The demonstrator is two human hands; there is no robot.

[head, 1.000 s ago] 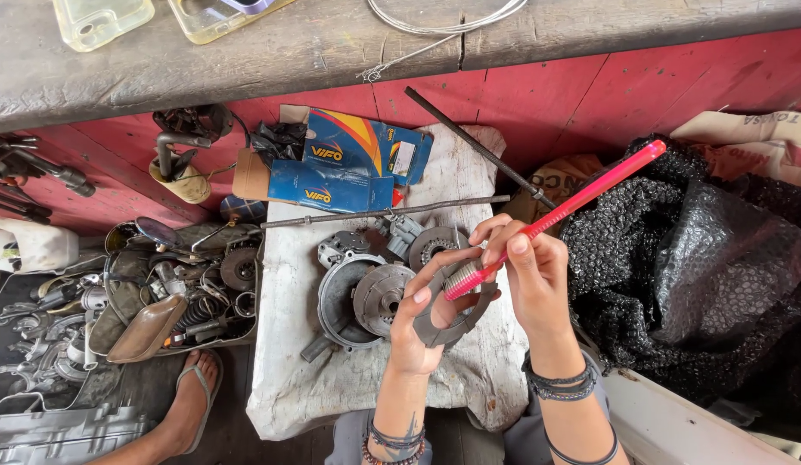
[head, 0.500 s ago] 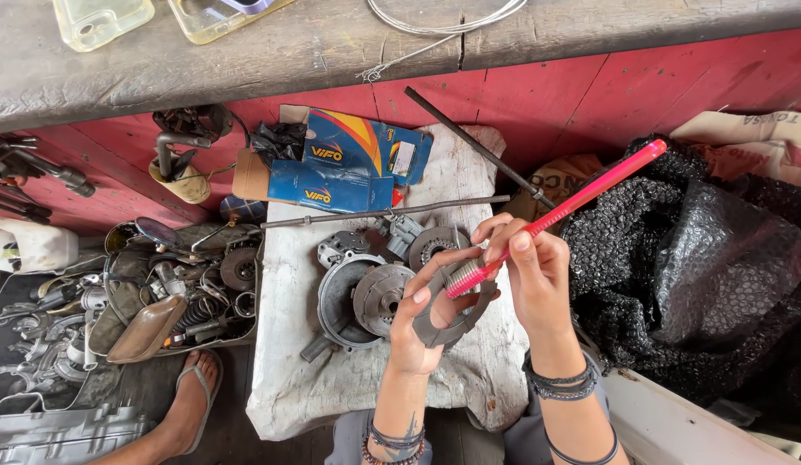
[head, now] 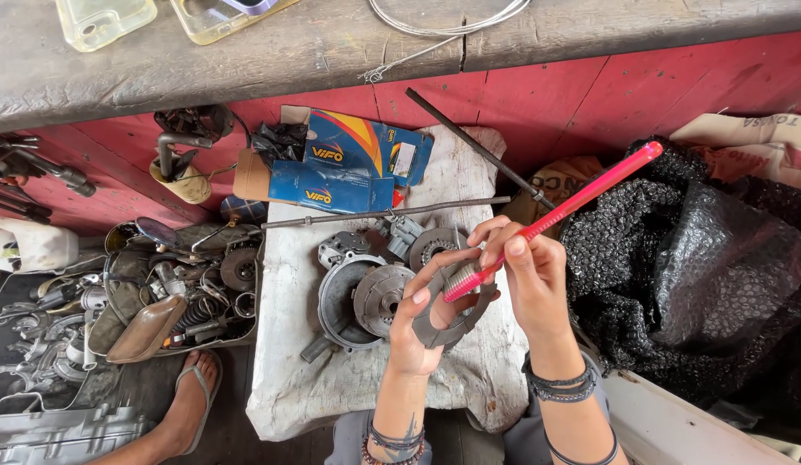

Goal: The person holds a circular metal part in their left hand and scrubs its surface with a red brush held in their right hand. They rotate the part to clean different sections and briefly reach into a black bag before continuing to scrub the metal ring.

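Note:
My left hand grips a flat grey metal ring plate, held up over the white stone block. My right hand holds a pink toothbrush by its handle, and the bristle end rests against the ring plate near my left fingertips. Just left of my hands, round grey clutch parts lie on the block.
A blue cardboard box and a long metal rod lie at the block's far end. A tray of mixed metal parts sits on the left near a sandalled foot. Black bubble wrap fills the right. A wooden bench runs across the top.
The toothbrush and my right hand shifted very slightly left and up against the ring plate; my left hand stays where it was.

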